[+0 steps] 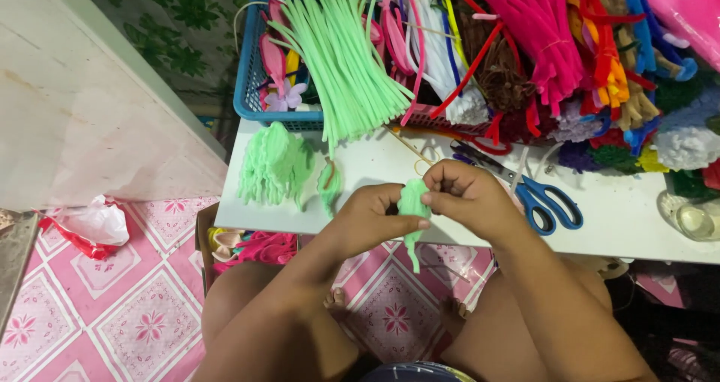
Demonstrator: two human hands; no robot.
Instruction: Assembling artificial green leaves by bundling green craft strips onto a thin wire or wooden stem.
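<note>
Both of my hands meet at the front edge of a low white table (615, 224). Between them is a small light green leaf shape (412, 206) bent from fuzzy craft wire, its stem hanging down. My left hand (371, 217) pinches it from the left, and my right hand (465, 191) closes on its top from the right. Just left of my hands lies one finished green leaf (328, 188). Further left sits a pile of similar green leaves (274, 164).
A bundle of long green craft wires (345, 59) spills from a blue basket (249, 89). Many coloured wires (540, 44) fill the table's back. Blue-handled scissors (544, 198) lie right of my hands. A cardboard box with pink pieces (255, 247) sits under the table.
</note>
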